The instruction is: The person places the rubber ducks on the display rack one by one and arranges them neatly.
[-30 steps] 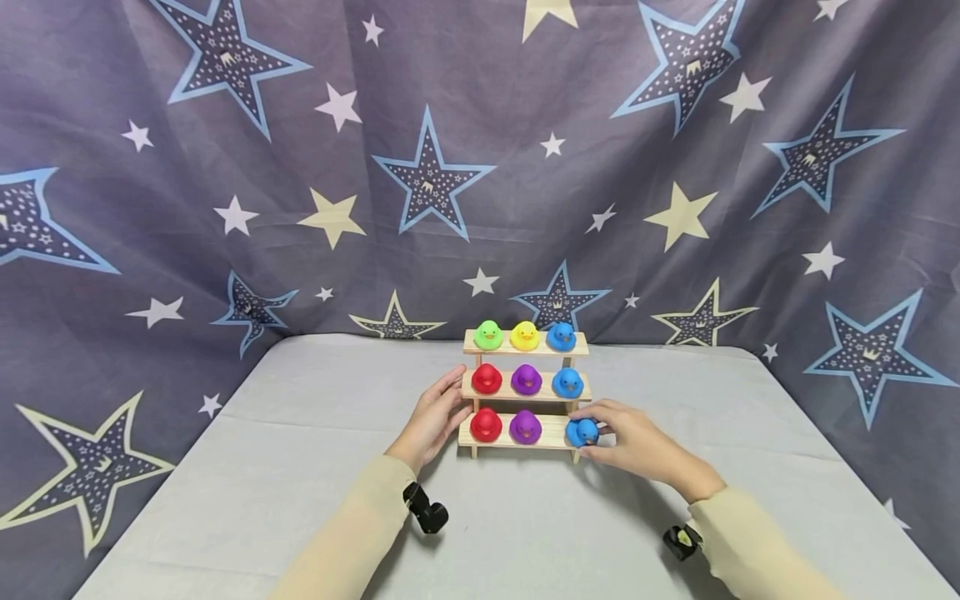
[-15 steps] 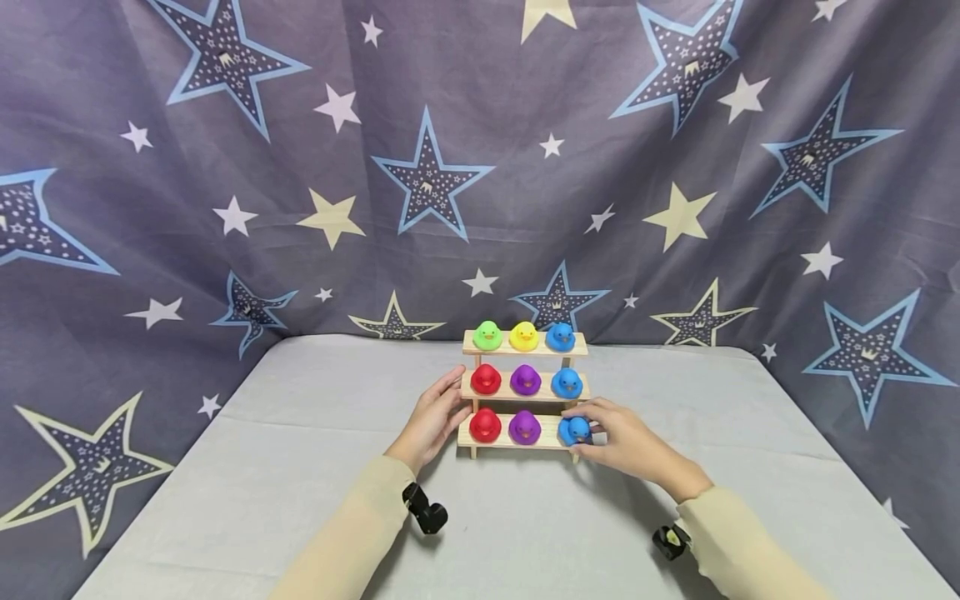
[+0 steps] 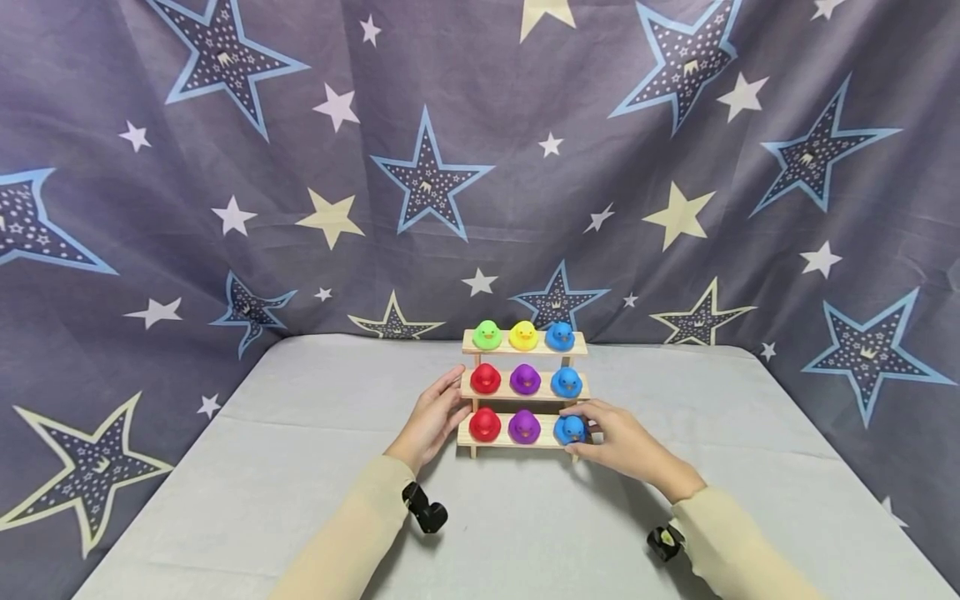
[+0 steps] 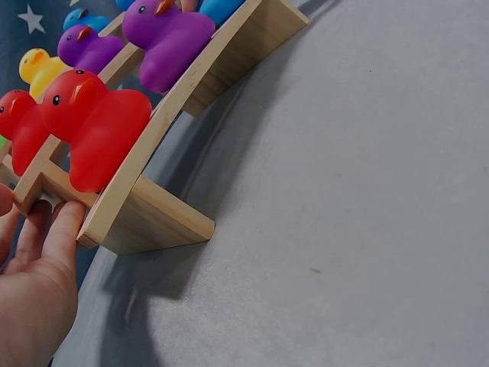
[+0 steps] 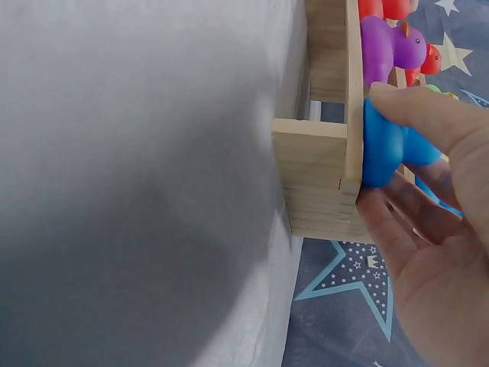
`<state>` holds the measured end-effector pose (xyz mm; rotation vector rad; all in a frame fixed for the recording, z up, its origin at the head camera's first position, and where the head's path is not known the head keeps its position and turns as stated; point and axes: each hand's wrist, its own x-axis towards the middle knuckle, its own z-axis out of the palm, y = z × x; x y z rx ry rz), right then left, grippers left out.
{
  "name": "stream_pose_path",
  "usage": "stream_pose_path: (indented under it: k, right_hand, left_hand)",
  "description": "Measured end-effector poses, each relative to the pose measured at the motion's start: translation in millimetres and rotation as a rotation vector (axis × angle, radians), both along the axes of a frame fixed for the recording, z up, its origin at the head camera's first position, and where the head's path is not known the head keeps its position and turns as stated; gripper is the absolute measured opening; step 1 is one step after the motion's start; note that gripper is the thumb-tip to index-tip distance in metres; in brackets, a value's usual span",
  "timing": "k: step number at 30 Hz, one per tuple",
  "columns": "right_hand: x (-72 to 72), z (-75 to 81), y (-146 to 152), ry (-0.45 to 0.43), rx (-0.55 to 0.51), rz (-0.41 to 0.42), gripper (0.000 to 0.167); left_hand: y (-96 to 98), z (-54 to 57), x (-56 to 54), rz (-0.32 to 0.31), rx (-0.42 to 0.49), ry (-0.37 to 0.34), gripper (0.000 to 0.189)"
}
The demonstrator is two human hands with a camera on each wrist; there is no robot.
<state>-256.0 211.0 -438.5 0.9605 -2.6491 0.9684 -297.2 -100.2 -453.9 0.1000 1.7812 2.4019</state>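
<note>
In the head view, a small three-tier wooden shelf stands on the table with rubber ducks on every tier. My right hand pinches a blue rubber duck at the right end of the bottom tier. In the right wrist view, the thumb lies on the near side of this blue duck, and the duck's base meets the board. My left hand grips the shelf's left side, its fingers reaching between the lower boards. Beside the blue duck sit a purple duck and a red duck.
On the middle tier are red, purple and blue ducks. The top tier bears green, yellow and blue ones. Behind the grey-covered table hangs a star-patterned cloth.
My right hand has slid the blue duck a little left along the bottom tier and turned it to face more forward. The left hand stays at the shelf's side.
</note>
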Motion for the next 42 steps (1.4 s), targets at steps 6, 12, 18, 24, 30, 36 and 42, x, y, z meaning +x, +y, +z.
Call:
stream_pose_path:
  k: [6,12,18,24,30,36,42]
  right_hand:
    - [-0.5,-0.5,-0.8,-0.002,0.001,-0.018,0.046]
    - [0.3,-0.7,0.1,0.003,0.000,-0.021,0.046]
    - [0.4,0.0,1.7,-0.020,-0.027,-0.013,0.049]
    - [0.9,0.1,5.2,-0.061,-0.066,-0.017,0.054]
    - [2.4,1.5,11.3,-0.083,-0.084,-0.017,0.055]
    - [4.2,1.3,22.2,-0.058,-0.064,-0.034,0.051]
    - [4.6,-0.7,32.6,-0.018,-0.056,-0.046,0.047]
  left_hand:
    - [0.6,0.6,0.2,-0.002,0.009,0.003,0.055]
    - [1.0,0.8,0.4,-0.006,0.016,0.006,0.055]
    - [0.3,-0.3,-1.6,-0.008,0.012,0.008,0.055]
    - [-0.9,-1.5,-2.2,-0.010,0.011,0.009,0.056]
    - [-1.4,-0.4,-1.3,0.004,0.015,-0.004,0.056]
    - [-1.5,-0.6,-2.0,-0.005,0.007,0.003,0.056]
    - [-2.7,-1.4,-3.3,-0.016,-0.025,0.023,0.055]
